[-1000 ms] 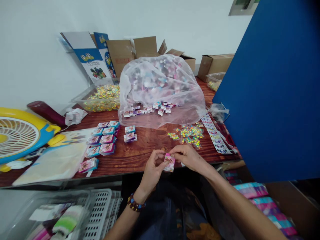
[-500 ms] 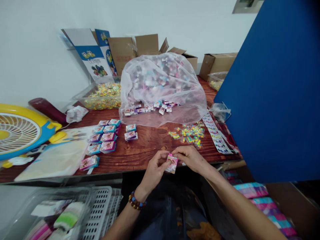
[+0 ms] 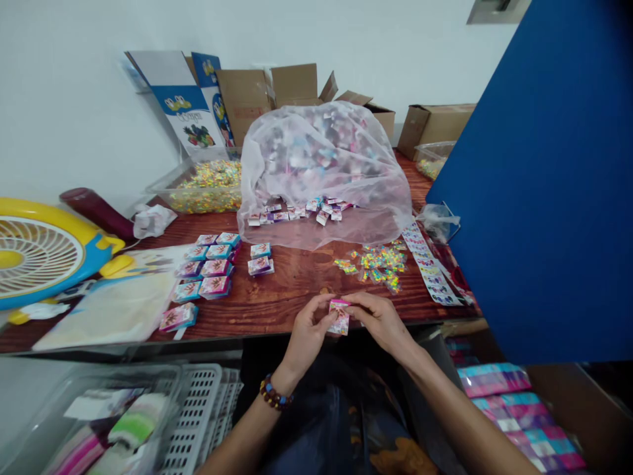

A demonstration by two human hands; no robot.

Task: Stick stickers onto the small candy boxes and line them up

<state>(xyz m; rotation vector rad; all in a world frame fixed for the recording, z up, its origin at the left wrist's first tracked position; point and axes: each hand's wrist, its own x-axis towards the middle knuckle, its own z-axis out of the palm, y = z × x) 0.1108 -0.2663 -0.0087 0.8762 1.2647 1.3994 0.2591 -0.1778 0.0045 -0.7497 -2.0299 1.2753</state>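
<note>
My left hand (image 3: 307, 335), with a beaded bracelet (image 3: 275, 393) on its wrist, and my right hand (image 3: 380, 323) both grip a small pink-and-white printed box (image 3: 339, 320) at the front edge of the wooden table (image 3: 281, 310). Its top end is pinched between the fingers of both hands. Further left stand several stacked teal and pink boxes (image 3: 208, 267). Two more boxes (image 3: 260, 258) sit nearer my hands. A loose pile of colourful small pieces (image 3: 378, 264) lies on a clear plastic sheet to the right.
A large sheer plastic bag (image 3: 321, 158) of small boxes spills onto the table. Behind it are cardboard cartons (image 3: 247, 99) and a clear tub of colourful pieces (image 3: 208, 188). A blue panel (image 3: 534, 178) blocks the right. A white plastic basket (image 3: 195, 422) sits below the table.
Both hands have closed in on the box, and it now sits a little higher and more upright between them. The view has shifted slightly.
</note>
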